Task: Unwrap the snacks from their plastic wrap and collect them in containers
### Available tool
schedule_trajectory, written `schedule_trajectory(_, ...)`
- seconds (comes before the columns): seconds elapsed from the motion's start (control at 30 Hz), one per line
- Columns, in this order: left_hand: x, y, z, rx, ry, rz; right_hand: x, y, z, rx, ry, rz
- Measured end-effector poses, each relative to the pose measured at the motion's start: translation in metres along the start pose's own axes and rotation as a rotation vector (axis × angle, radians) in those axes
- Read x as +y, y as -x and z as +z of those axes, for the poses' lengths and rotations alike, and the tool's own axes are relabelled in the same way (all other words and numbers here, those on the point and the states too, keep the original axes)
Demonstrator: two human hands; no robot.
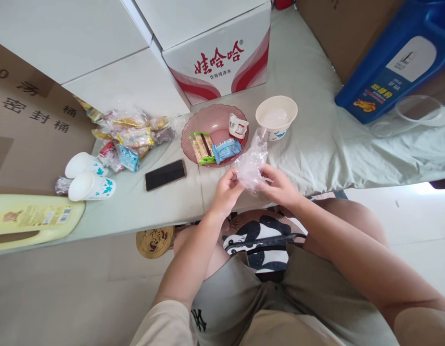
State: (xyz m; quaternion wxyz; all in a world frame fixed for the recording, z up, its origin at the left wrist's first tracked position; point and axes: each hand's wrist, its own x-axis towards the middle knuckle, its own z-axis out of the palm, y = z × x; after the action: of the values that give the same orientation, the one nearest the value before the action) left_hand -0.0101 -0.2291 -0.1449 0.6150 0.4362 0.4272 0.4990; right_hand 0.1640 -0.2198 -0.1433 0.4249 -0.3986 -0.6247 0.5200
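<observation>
A crumpled clear plastic bag (251, 166) is stretched between my two hands at the front edge of the cloth-covered surface. My left hand (229, 190) pinches its left side, and my right hand (278, 185) grips the right side. Just behind the bag sits a pink ribbed plate (193, 117) holding a blue-wrapped snack (226, 150), a white and red packet (238, 126) and a green-edged packet of sticks (203, 148). A white paper bowl (276, 117) with something whitish inside stands behind my right hand.
A black phone (165, 175) lies left of the plate. Beyond it are two paper cups (92, 186), a pile of wrapped snacks (130, 132) and a yellow jug (34, 218). A white carton (218, 57) stands behind; a blue jug (395, 62) and clear container (406, 115) are at right.
</observation>
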Motion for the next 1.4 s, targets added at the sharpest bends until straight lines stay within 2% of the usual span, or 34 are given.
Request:
schedule_trajectory(0.13, 0.007, -0.002, -0.003, -0.081, -0.097, -0.021, 0.000, 0.002, 0.000, 0.017, 0.002, 0.013)
schedule_trajectory(0.23, 0.012, -0.005, -0.006, -0.051, -0.185, -0.020, 0.001, 0.004, 0.000, -0.019, 0.029, 0.050)
schedule_trajectory(0.3, 0.012, -0.006, -0.006, -0.045, -0.244, -0.020, 0.001, 0.005, 0.001, -0.034, -0.001, 0.019)
schedule_trajectory(0.4, 0.011, -0.007, -0.006, -0.078, -0.316, -0.028, 0.002, 0.005, 0.000, -0.009, -0.044, -0.083)
schedule_trajectory(0.53, 0.006, -0.007, -0.003, -0.080, -0.336, 0.034, 0.001, 0.004, -0.004, 0.084, 0.056, -0.286)
schedule_trajectory(0.63, 0.006, -0.009, 0.000, -0.047, -0.232, 0.013, 0.001, 0.004, -0.008, 0.049, 0.175, -0.452)
schedule_trajectory(0.7, 0.010, -0.009, 0.004, -0.034, -0.105, -0.035, 0.004, 0.003, -0.009, 0.046, 0.247, -0.471)
schedule_trajectory(0.87, 0.022, -0.012, 0.009, -0.065, 0.126, -0.159, 0.013, -0.001, -0.008, 0.136, 0.375, -0.377)
schedule_trajectory(1.0, 0.026, -0.016, 0.005, -0.054, 0.110, -0.100, 0.008, -0.009, -0.008, 0.103, 0.440, -0.409)
schedule_trajectory(1.07, 0.027, -0.018, -0.001, 0.025, 0.042, -0.036, 0.002, -0.015, -0.011, 0.074, 0.416, -0.411)
schedule_trajectory(1.13, 0.027, -0.018, -0.008, 0.122, -0.113, 0.041, -0.004, -0.020, -0.017, 0.069, 0.377, -0.349)
schedule_trajectory(1.23, 0.025, -0.018, -0.021, 0.221, -0.373, 0.144, -0.007, -0.026, -0.029, 0.107, 0.318, -0.157)
schedule_trajectory(1.3, 0.024, -0.020, -0.027, 0.256, -0.472, 0.179, -0.007, -0.029, -0.035, 0.124, 0.291, -0.014)
schedule_trajectory(1.4, 0.032, -0.029, -0.020, 0.264, -0.612, 0.288, -0.010, -0.031, -0.039, 0.043, 0.297, 0.155)
